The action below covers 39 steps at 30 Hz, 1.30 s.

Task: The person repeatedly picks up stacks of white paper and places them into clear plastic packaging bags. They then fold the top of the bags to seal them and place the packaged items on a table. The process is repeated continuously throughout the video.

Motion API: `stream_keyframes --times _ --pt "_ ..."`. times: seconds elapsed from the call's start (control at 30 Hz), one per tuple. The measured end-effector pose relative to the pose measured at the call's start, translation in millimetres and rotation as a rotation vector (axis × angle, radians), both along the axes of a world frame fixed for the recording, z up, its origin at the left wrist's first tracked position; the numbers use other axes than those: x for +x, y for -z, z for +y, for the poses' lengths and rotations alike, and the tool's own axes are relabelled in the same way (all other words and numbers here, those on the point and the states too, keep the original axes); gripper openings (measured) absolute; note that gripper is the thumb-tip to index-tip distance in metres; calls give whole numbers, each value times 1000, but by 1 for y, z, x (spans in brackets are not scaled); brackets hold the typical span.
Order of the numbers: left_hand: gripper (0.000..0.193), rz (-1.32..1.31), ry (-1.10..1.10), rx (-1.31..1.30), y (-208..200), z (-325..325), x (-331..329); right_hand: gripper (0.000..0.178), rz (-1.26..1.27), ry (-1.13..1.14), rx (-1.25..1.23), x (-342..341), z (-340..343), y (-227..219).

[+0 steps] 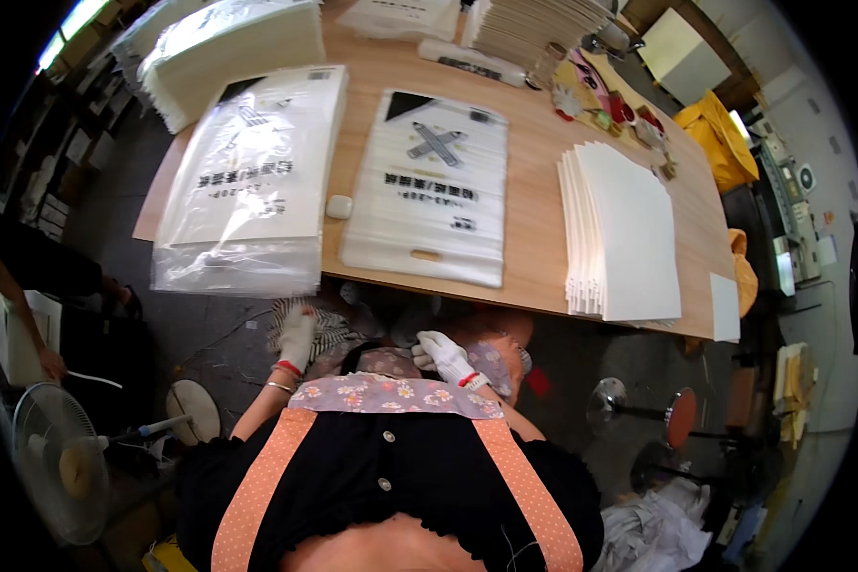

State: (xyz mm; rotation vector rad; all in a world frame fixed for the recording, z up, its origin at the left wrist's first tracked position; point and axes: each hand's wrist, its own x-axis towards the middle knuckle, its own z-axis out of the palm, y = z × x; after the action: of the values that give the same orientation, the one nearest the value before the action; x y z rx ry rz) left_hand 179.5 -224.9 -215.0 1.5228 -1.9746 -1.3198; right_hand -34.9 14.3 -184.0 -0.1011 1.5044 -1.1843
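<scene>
Both my hands wear white knit gloves and are below the table's front edge, over my lap. My left hand (296, 341) is beside a striped cloth (329, 329); its fingers look stretched forward, with nothing visible in them. Curled inward, my right hand (440, 357) is above my flowered apron (400, 393), and the inside of its fingers is hidden. On the table in front lies a flat clear plastic bag (429, 229) with a printed pencil design and a handle slot. To its left is a thick stack of similar printed bags (257, 162) holding white sheets.
A fanned stack of white boards (624, 234) stands on the wooden table (534, 191) at right. A small white case (338, 207) lies between the bags. More stacked packs (238, 48) line the back. A fan (62, 462) and a round stool (193, 419) stand at left.
</scene>
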Motion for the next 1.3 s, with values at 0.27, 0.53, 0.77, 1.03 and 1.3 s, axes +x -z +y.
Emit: stream_keyframes --times 0.27,0.53,0.77,1.03,1.3 --pt "17 226 666 -832 -81 19 -201 33 -234 517 -133 -2 53 10" --pt "22 -107 872 -320 -117 -9 -237 37 -155 227 -207 -28 13 -7" --pt "16 293 662 -28 -121 -2 -259 19 148 536 -515 -101 -117 -68" --pt "14 750 161 465 -154 -54 -267 27 1887 328 -47 -134 -58 -89" --pt "30 634 572 96 -260 -12 -279 26 1020 169 -530 -124 -142 -142"
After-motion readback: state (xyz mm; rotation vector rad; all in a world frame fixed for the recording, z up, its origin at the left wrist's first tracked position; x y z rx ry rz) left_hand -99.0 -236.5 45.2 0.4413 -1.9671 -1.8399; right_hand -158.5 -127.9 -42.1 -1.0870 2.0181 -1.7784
